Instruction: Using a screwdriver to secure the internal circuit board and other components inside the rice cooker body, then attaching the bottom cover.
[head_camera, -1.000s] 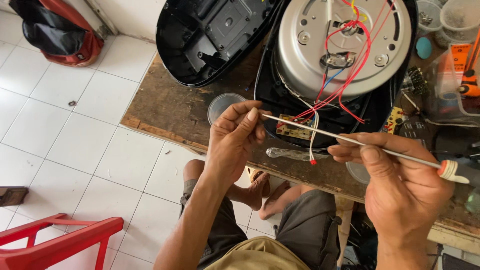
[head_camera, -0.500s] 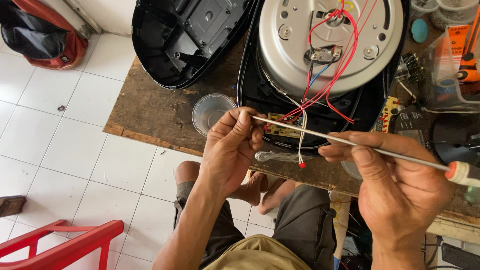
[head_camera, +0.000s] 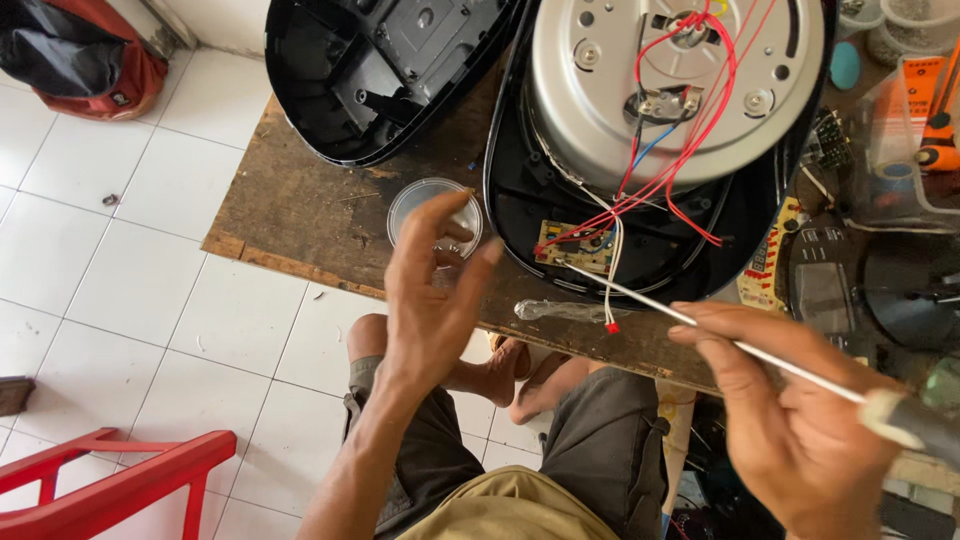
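At the far left I see white floor tiles and a red plastic chair (head_camera: 120, 475); further in, a worn wooden counter (head_camera: 300, 210) carries a detached black plastic housing (head_camera: 370, 80) lying open side up; just beside it sits a small clear round dish (head_camera: 432, 212). My left hand (head_camera: 430, 300) hovers over that dish, fingers (head_camera: 480, 262) spread and loosely curled, holding nothing I can make out; it is blurred, so I cannot tell whether a tiny part sits between the fingertips. Right of it stands the opened rice cooker base (head_camera: 660, 150), its silver metal underside up, red, blue and white wires (head_camera: 700, 130) looping down to a small yellow circuit board (head_camera: 578, 247); a clear-handled screwdriver (head_camera: 560, 310) lies on the counter edge below. My right hand (head_camera: 790, 430) pinches a long thin screwdriver shaft (head_camera: 700, 325), fingers closed round it, the tip resting at the circuit board. As I judge it, the work goes best if I keep the tip steady on the board, clear of the wires, and bring the left hand low over the dish.
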